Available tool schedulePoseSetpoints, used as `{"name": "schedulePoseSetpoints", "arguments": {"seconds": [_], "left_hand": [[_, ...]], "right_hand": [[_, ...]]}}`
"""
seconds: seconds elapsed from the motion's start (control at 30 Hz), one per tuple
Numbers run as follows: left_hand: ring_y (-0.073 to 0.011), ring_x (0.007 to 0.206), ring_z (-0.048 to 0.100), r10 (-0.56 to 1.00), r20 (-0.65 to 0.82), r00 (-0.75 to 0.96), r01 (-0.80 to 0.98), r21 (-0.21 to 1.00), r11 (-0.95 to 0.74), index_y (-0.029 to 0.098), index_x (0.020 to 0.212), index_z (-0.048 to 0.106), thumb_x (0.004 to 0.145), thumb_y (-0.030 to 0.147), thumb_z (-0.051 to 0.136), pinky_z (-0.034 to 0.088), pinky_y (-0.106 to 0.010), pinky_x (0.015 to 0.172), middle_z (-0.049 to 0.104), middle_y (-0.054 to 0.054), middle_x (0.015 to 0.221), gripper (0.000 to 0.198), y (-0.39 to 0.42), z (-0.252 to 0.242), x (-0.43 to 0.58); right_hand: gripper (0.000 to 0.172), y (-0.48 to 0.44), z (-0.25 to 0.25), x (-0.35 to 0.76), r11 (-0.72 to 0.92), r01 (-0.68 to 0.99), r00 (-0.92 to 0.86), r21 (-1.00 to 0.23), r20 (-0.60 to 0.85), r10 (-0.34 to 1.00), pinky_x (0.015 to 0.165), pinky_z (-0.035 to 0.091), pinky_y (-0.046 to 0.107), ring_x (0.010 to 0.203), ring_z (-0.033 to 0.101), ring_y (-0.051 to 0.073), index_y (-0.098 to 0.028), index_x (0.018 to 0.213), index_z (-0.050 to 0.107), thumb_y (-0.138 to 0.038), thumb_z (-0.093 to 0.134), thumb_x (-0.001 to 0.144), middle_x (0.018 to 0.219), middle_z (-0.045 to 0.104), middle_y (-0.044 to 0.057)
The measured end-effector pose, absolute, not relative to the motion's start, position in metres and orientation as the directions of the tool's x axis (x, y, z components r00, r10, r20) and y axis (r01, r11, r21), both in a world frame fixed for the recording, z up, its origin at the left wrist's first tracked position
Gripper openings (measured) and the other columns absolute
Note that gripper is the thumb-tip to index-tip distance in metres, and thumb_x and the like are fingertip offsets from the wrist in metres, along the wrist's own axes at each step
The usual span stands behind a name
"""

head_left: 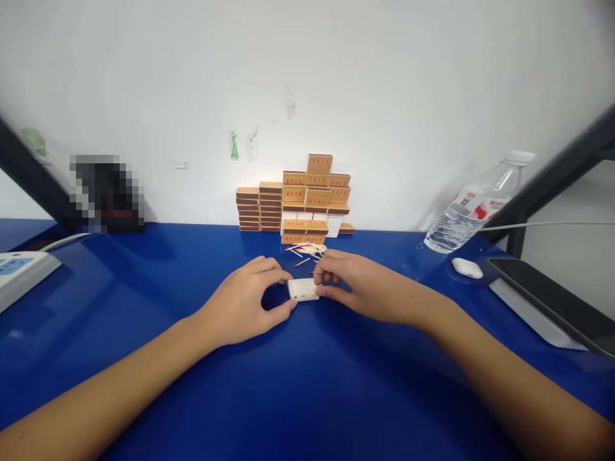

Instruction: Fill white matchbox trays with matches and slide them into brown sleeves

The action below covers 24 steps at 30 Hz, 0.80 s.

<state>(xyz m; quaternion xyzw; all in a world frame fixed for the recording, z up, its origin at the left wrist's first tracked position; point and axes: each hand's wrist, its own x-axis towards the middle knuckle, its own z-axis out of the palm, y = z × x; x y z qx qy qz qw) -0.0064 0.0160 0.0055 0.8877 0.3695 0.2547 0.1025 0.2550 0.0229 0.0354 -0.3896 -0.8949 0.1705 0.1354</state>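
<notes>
- our left hand (250, 298) is gripping the tray (302, 283) at nine o'clock
- our right hand (354, 285) is pinching matches (308, 294) at its three o'clock end
- the tray is sitting between them

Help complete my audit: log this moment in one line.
left hand: holds tray; right hand: at matchsticks inside; behind: loose matches, matchbox stack

The right hand (342, 282) hides the right end of the white matchbox tray (298, 283) and the ends of the matches (307, 294) there, too bunched to count. Pixelation blurs a black object (114, 192) beyond naming. The left edge cuts off the power strip (24, 275), the right edge the smartphone (552, 301). The water bottle's (473, 205) fine print is illegible.
</notes>
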Motion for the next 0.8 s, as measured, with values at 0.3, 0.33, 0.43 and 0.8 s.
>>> {"name": "schedulePoseSetpoints", "arguments": {"seconds": [0.3, 0.33, 0.43, 0.8], "left_hand": [[-0.0232, 0.097, 0.062, 0.708, 0.379, 0.595, 0.599, 0.379, -0.706, 0.023, 0.114, 0.072, 0.093, 0.033, 0.068, 0.053, -0.040, 0.084, 0.068, -0.005, 0.103, 0.023, 0.0149, 0.0060, -0.0078], [-0.0233, 0.097, 0.062, 0.711, 0.377, 0.594, 0.600, 0.381, -0.703, 0.024, 0.114, 0.072, 0.093, 0.034, 0.068, 0.053, -0.040, 0.084, 0.068, -0.005, 0.103, 0.023, 0.0151, 0.0059, -0.0077], [-0.0237, 0.097, 0.062, 0.710, 0.373, 0.596, 0.600, 0.381, -0.704, 0.024, 0.114, 0.072, 0.094, 0.035, 0.068, 0.054, -0.040, 0.082, 0.069, -0.006, 0.104, 0.023, 0.0159, 0.0061, -0.0072], [-0.0241, 0.097, 0.063, 0.697, 0.395, 0.598, 0.590, 0.370, -0.717, 0.024, 0.113, 0.072, 0.094, 0.035, 0.068, 0.055, -0.040, 0.084, 0.069, -0.006, 0.105, 0.023, 0.0161, 0.0057, -0.0068]], "right_hand": [[0.012, 0.0240, 0.0345, 0.2499, 0.578, 0.659, -0.626, -0.481, 0.076, 0.776, 0.070, 0.041, 0.030, 0.078, 0.059, 0.017, -0.021, 0.092, 0.063, -0.022, 0.058, 0.103, 0.090, 0.069, 0.002], [0.011, 0.0234, 0.0347, 0.2490, 0.570, 0.658, -0.623, -0.491, 0.070, 0.779, 0.069, 0.040, 0.029, 0.077, 0.059, 0.016, -0.022, 0.092, 0.063, -0.021, 0.058, 0.102, 0.089, 0.070, 0.001], [0.010, 0.0220, 0.0350, 0.2479, 0.567, 0.644, -0.631, -0.515, 0.062, 0.773, 0.067, 0.040, 0.029, 0.076, 0.061, 0.016, -0.022, 0.094, 0.064, -0.020, 0.058, 0.102, 0.088, 0.071, 0.001], [0.013, 0.0212, 0.0386, 0.2454, 0.519, 0.588, -0.592, -0.621, 0.107, 0.798, 0.069, 0.046, 0.029, 0.074, 0.062, 0.016, -0.022, 0.094, 0.073, -0.024, 0.061, 0.099, 0.086, 0.074, 0.001]]}}
